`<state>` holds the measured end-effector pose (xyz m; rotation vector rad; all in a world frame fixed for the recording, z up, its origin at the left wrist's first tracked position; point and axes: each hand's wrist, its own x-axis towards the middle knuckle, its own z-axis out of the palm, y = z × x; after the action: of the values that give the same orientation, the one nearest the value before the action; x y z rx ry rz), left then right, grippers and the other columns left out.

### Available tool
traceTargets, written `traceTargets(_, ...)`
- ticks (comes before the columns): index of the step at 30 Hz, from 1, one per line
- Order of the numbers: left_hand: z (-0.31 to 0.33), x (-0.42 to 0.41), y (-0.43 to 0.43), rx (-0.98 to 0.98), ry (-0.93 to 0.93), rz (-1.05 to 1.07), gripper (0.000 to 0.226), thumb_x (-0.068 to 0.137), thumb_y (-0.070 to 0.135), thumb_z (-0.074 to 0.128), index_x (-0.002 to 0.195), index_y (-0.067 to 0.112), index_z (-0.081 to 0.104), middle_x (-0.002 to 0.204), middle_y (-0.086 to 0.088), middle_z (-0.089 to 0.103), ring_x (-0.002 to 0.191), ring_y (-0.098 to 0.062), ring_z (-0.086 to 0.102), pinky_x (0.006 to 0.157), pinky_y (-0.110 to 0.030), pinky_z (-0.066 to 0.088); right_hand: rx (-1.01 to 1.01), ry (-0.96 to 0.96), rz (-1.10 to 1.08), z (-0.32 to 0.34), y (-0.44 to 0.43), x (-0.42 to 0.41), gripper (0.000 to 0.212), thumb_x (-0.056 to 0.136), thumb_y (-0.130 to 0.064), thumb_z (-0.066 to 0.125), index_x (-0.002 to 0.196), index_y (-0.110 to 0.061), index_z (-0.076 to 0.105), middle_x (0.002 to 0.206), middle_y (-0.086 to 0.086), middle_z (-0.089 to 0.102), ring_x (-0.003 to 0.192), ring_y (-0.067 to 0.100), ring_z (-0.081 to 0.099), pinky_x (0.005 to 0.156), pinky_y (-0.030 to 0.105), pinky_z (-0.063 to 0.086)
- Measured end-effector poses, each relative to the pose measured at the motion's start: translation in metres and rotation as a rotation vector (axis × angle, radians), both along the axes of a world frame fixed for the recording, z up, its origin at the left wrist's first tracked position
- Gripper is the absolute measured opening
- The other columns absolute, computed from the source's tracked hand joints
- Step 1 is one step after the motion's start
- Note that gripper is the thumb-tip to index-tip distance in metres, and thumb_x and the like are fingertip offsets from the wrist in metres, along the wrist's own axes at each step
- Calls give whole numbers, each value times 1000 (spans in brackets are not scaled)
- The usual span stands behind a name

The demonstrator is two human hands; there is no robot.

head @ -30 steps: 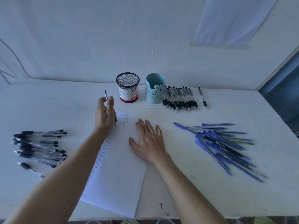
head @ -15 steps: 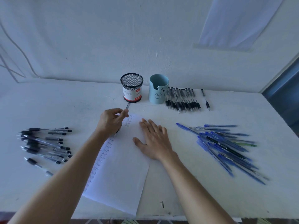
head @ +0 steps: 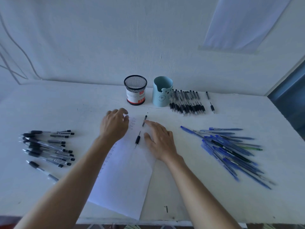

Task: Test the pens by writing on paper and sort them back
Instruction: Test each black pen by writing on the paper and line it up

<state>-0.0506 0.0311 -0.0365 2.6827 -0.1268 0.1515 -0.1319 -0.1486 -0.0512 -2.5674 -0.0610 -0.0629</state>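
Pen (head: pixel 138 139) now lies on paper (head: pixel 123 179), released by left hand (head: pixel 113 126).

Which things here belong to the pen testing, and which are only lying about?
For the job: paper, pen lying on it, black pens at left, blue pens at right, row of black pens, mesh cup, blue cup.
Just lying about: small dark bit near the front edge, cables on the wall, sheet on the wall.

The white tabletop (head: pixel 198 204) carries a white paper sheet (head: pixel 125 179) lined with small dark handwritten marks. The round black wire-mesh cup (head: pixel 135 90) wears a red-and-white label. The pale blue plastic cup (head: pixel 162 93) shows a bear face. One heap of clear pens with black grips (head: pixel 47 146); one heap of blue plastic pens (head: pixel 231 149) with a single green pen (head: pixel 250 148).
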Motion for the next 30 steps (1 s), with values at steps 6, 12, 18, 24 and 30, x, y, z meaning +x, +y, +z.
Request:
traceTargets(6,-24,2,9,173,117,-70,54,102,49,29,153,30,27,164,-2,20,152,-27,8,121,-47,6,-76,37,-121,6,18,11,33,96,-53,50,127,-45,57,142,-10,42,138,12,32,105,37,26)
traceTargets(12,-23,-1,7,190,46,-53,53,101,49,33,150,30,32,161,0,26,149,-27,17,121,-45,11,-35,33,-267,13,26,20,23,80,-38,65,103,-34,65,123,-12,55,119,17,46,97,36,32)
traceTargets(18,-24,0,5,175,29,-43,50,100,48,35,146,27,36,158,-1,31,146,-28,21,119,-46,14,311,-70,-367,14,5,21,42,83,-5,57,121,-22,63,115,-1,71,98,23,67,86,31,50)
traceTargets(24,-21,5,-11,142,33,12,55,101,47,37,148,19,35,159,-6,29,147,-29,16,120,-43,7,458,-304,-547,26,-46,30,34,80,3,65,113,-7,62,109,6,71,87,23,68,72,11,37)
traceTargets(30,-21,12,-19,101,-14,-7,51,99,41,47,141,13,45,149,-10,42,140,-31,28,115,-42,20,348,-326,-666,35,-102,74,26,85,-2,66,111,-4,64,109,9,71,97,24,67,85,27,49)
